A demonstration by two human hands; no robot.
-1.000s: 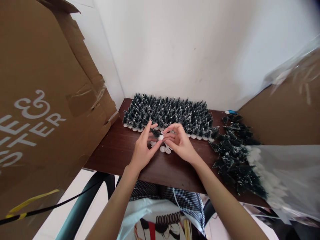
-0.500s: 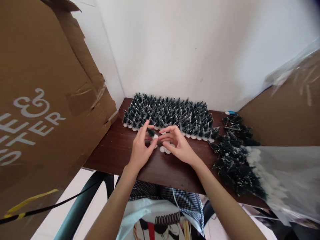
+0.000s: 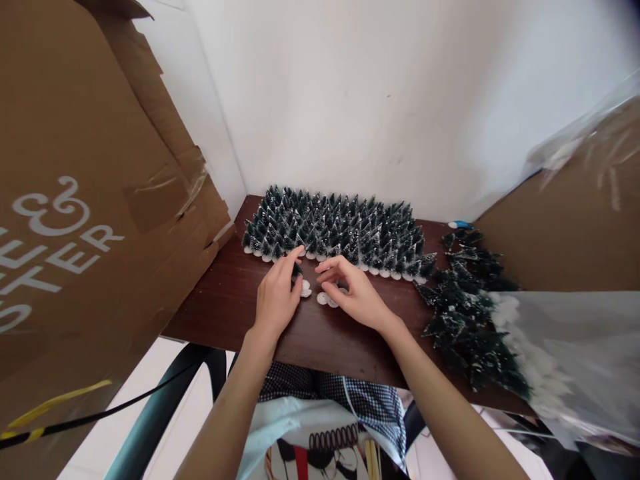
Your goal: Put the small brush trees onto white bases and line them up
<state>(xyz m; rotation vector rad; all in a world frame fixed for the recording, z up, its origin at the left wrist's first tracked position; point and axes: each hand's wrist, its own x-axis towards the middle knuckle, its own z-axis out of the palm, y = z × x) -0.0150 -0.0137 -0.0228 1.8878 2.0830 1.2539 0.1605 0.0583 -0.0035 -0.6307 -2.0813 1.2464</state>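
My left hand pinches a small dark green miniature tree on a white base and holds it just in front of the rows of standing miniature trees on the dark wooden table. My right hand hovers close beside it with its fingers bent over a few loose white round bases lying on the table. I cannot tell whether its fingertips grip one of them.
A large cardboard box with white lettering stands at the left. A heap of loose trees lies at the right, beside a clear plastic bag of white bases and another cardboard box. A white wall rises behind the table.
My left hand has carried the small tree down and to the left, toward the front row. My right hand has let go of the tree's base and sunk toward the loose bases.
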